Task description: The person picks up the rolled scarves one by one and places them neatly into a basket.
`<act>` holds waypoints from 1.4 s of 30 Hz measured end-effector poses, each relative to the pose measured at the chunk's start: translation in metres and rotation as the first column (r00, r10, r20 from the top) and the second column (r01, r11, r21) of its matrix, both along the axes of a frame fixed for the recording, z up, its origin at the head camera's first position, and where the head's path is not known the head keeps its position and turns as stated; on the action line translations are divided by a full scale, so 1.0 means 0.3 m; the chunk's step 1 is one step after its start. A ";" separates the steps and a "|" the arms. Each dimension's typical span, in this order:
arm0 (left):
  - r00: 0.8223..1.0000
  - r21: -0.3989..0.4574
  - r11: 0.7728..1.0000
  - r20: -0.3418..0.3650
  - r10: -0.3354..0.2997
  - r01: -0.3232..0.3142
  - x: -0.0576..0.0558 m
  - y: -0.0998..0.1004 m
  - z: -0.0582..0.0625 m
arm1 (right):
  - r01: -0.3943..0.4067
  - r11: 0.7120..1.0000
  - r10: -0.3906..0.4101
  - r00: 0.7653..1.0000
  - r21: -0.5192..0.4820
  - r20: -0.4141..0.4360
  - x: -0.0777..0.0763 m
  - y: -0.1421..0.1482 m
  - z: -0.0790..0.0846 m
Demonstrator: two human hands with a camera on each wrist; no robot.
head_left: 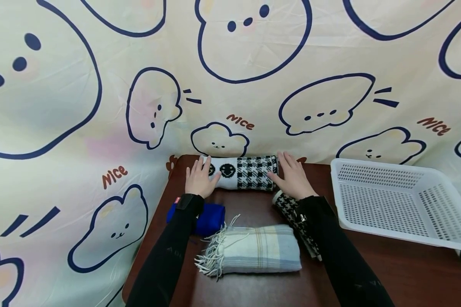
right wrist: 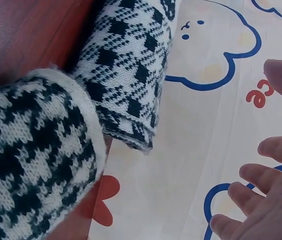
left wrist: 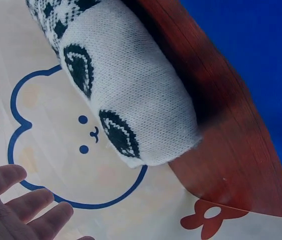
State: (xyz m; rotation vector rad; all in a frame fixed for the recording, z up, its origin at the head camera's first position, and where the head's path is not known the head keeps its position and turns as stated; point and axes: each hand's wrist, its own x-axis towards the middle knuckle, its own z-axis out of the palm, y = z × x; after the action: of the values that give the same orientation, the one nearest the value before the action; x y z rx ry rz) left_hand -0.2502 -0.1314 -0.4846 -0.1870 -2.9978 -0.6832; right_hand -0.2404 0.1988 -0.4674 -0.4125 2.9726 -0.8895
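Observation:
A folded knit scarf (head_left: 230,172), white with dark smiley faces at one end and black-and-white check at the other, lies at the back of the brown table. My left hand (head_left: 200,177) is at its white end, fingers straight and spread; the left wrist view has the fingers (left wrist: 30,205) apart from the knit. At the checked end is my right hand (head_left: 293,175), its fingers likewise extended, with a gap to the scarf in the right wrist view. A second black-and-white knit roll (right wrist: 30,155) lies under my right forearm, which partly hides it.
A blue folded cloth (head_left: 210,219) lies by my left wrist. Nearer me is a folded pale plaid scarf (head_left: 261,249) with fringe. A white perforated basket (head_left: 392,164) stands on the table's (head_left: 399,268) right side. A printed curtain (head_left: 253,98) hangs behind.

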 end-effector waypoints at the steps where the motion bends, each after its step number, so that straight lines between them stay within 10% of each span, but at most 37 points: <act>1: 1.000 -0.001 1.000 0.003 0.001 -0.001 -0.004 -0.001 0.000 | -0.001 1.000 0.001 1.000 -0.003 0.006 -0.003 0.000 0.003; 42: 0.991 0.192 0.978 0.119 0.056 -0.078 -0.119 -0.040 -0.141 | 0.046 0.995 -0.028 0.981 -0.093 0.190 -0.137 -0.036 -0.069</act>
State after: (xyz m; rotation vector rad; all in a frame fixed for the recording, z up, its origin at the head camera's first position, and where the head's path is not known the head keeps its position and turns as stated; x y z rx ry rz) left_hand -0.2860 -0.1436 -0.5267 -0.0379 -2.9994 -1.0071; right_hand -0.2815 0.1879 -0.4881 -0.2587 2.7819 -1.0182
